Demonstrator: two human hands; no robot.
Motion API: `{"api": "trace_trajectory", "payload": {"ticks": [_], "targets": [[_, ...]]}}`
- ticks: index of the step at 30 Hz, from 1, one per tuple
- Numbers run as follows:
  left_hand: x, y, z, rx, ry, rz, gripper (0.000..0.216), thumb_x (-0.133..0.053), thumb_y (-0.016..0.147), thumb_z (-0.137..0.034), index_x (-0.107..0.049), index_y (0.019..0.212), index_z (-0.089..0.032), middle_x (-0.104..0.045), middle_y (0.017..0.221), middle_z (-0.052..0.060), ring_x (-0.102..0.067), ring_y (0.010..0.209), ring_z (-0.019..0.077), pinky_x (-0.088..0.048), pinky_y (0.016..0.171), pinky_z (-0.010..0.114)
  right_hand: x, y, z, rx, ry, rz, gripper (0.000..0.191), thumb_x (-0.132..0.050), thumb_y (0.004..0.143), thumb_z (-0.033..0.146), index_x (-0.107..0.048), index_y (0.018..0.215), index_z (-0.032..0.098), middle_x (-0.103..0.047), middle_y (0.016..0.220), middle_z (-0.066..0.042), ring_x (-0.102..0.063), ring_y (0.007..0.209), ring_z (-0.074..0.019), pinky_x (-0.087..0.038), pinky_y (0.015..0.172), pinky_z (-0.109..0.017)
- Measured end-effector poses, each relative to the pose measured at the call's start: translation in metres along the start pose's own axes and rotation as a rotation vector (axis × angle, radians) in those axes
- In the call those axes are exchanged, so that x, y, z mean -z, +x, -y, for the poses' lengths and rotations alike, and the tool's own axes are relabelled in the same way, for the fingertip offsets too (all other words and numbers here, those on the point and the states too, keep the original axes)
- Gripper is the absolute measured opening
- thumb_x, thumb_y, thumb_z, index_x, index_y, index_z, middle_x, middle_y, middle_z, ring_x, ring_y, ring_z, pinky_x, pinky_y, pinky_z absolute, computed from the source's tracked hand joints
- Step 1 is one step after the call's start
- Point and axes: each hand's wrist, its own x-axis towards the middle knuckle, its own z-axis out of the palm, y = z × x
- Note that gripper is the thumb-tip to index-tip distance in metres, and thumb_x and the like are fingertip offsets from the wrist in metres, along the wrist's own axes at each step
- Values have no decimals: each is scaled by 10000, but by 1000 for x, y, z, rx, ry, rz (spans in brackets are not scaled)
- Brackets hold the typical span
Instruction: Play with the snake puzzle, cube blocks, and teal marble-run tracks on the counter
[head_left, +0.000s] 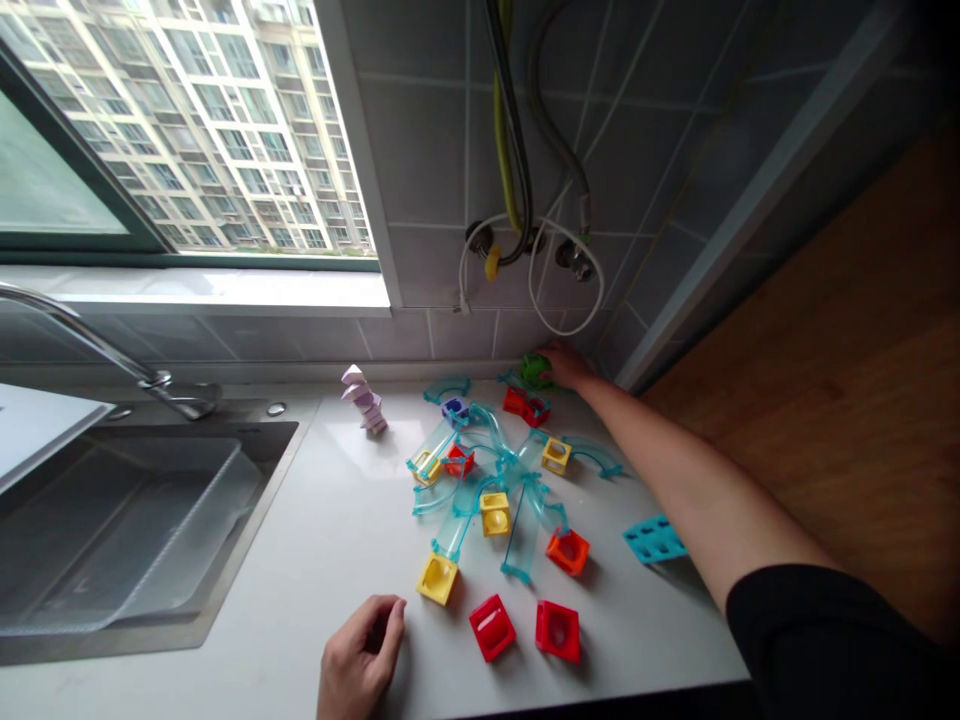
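Note:
My right hand (564, 365) reaches far across the white counter (337, 540) to the back wall, its fingers closed on a green block (535, 370). My left hand (361, 655) rests curled on the counter near the front edge, beside a yellow block (438, 578); whether it holds anything is hidden. Between the hands lies a scatter of marble-run pieces: clear teal track sections (487, 470), red blocks (493, 627) (558, 630), an orange block (568, 551), yellow blocks (495, 513) and a purple stepped piece (364, 400).
A steel sink (127, 520) with a faucet (90, 345) fills the left side. A teal base plate (655, 539) lies at the counter's right edge. Hoses and valves (525, 240) hang on the tiled wall. A wooden floor (825, 380) lies to the right.

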Motion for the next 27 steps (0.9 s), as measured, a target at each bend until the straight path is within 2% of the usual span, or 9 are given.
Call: {"api": "trace_trajectory", "payload": {"ticks": [8, 12, 15, 19, 23, 27], "targets": [[0, 2, -5, -13, 65, -9, 285, -586, 964, -423, -715, 844, -200, -715, 695, 6, -645, 562, 151, -524, 564, 214, 2, -17, 17, -74, -21, -74, 568, -779, 859, 302, -587, 1390, 246, -542, 1442, -144, -470, 1334, -357, -427, 1076, -493], [-2, 0, -4, -25, 97, -24, 294, -564, 976, -434, -705, 855, -207, -713, 704, 0, -639, 568, 149, -512, 584, 222, 13, -23, 24, -152, -17, -129, 536, -715, 928, 379, -548, 1409, 211, -507, 1476, -165, -481, 1347, -355, -446, 1080, -541], [-4, -2, -4, -54, 155, 0, 305, -538, 988, -440, -702, 862, -216, -724, 737, 5, -658, 618, 155, -506, 622, 230, 26, -23, 27, -216, -6, -158, 441, -651, 984, 388, -567, 1376, 203, -542, 1445, -142, -559, 1278, -314, -496, 1046, -528], [-7, -4, -10, -84, 322, 39, 362, -497, 994, -458, -675, 782, -224, -695, 708, 8, -649, 641, 159, -463, 622, 241, 36, -25, 32, -177, 23, -47, 316, -625, 1012, 363, -629, 1278, 194, -636, 1315, -102, -661, 1105, -239, -574, 945, -454], [-11, -3, -16, -51, 394, 30, 393, -529, 964, -478, -624, 688, -215, -654, 665, 16, -616, 616, 165, -400, 587, 253, 31, -28, 47, -98, 48, 107, 329, -639, 1004, 359, -625, 1280, 180, -645, 1291, -100, -672, 1079, -237, -589, 914, -445], [-12, -3, -16, -36, 417, 46, 412, -534, 951, -475, -592, 643, -208, -638, 647, 16, -598, 602, 156, -370, 580, 251, 24, -25, 66, -66, 41, 176, 341, -642, 1002, 364, -621, 1285, 176, -645, 1289, -99, -672, 1082, -242, -588, 914, -449]]}}
